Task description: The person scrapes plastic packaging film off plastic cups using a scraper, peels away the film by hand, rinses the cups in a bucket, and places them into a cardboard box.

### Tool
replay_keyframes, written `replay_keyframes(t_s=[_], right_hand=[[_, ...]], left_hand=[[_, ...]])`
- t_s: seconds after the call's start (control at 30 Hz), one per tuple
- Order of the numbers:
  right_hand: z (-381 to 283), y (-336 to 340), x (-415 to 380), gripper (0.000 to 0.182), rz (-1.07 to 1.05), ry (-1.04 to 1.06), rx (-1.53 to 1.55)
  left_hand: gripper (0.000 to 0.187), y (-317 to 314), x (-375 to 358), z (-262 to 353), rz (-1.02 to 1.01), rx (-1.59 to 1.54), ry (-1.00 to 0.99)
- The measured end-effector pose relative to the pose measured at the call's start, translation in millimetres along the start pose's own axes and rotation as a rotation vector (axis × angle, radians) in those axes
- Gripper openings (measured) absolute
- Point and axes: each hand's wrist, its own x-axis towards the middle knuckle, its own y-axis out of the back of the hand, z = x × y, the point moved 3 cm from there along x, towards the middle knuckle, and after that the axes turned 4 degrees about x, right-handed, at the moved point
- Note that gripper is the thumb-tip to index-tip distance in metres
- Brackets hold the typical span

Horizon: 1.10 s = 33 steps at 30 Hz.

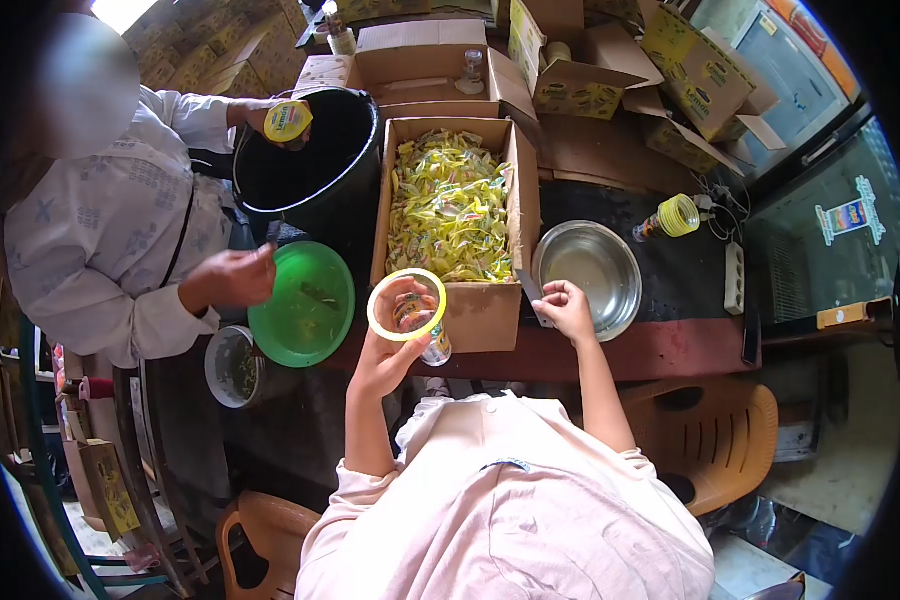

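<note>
My left hand [378, 362] is closed around a clear plastic cup [438, 348] with a yellow rim. The cup's mouth faces up toward me, in front of an open cardboard box [470, 318] heaped with small yellow wrapped packets [450, 205]. Between the box and a metal bowl [625, 312] is my right hand [567, 310], its thumb and fingers pinched together. A thin dark flat piece [527, 285] shows by its fingertips, and I cannot make out what it is or whether it is held. Liquid seems to lie in the bowl.
At left, a co-worker [120, 230] holds a yellow-topped cup [288, 121] over a black bucket [375, 150]; their other hand is beside a green basin [342, 270]. Nested yellow-rimmed cups [678, 215] and a power strip [734, 278] lie at right. Opened cartons [690, 75] stand behind.
</note>
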Motion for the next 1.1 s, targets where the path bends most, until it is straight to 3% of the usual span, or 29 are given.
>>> replay_keyframes(t_s=[0.27, 0.37, 0.4, 0.47, 0.5, 0.63, 0.73, 0.87, 0.9, 1.0, 1.1], right_hand=[[-17.8, 15.5, -22.2, 0.034, 0.07, 0.113, 0.077], [-22.0, 8.8, -14.9, 0.034, 0.134, 0.248, -0.024], [-50.1, 2.3, -28.4, 0.029, 0.29, 0.354, -0.24], [-81.1, -7.0, -50.3, 0.023, 0.449, 0.772, -0.719], [-87.5, -9.2, -56.8, 0.021, 0.499, 0.979, -0.791], [-108.8, -14.7, -86.8, 0.024, 0.616, 1.281, -0.804], [-112.8, -12.0, -95.8, 0.022, 0.598, 1.356, -0.777], [-104.1, -4.3, -94.0, 0.022, 0.613, 1.271, -0.713], [-100.5, -1.6, -93.4, 0.023, 0.613, 1.25, -0.706], [-90.5, 5.1, -92.1, 0.023, 0.612, 1.192, -0.681], [-86.2, 8.6, -88.6, 0.023, 0.616, 1.153, -0.658]], left_hand=[[0.062, -4.7, 5.0, -7.2, -0.005, 0.013, 0.004], [0.065, -8.4, 5.0, -10.9, 0.018, 0.02, -0.001], [0.065, -8.6, 5.7, -13.3, 0.036, 0.036, -0.029], [0.066, -7.9, 7.4, -12.8, 0.076, 0.077, -0.055], [0.066, -6.9, 8.2, -11.7, 0.098, 0.101, -0.05], [0.065, -9.6, 13.6, -7.3, 0.172, 0.196, -0.056], [0.067, -16.3, 17.3, -8.2, 0.172, 0.242, -0.07], [0.068, -25.6, 22.8, -8.8, 0.179, 0.317, -0.118], [0.067, -30.3, 25.5, -1.5, 0.222, 0.487, -0.167], [0.065, -36.5, 29.4, 14.5, 0.19, 0.602, -0.384], [0.066, -36.1, 35.8, 12.4, 0.193, 0.543, -0.398]])
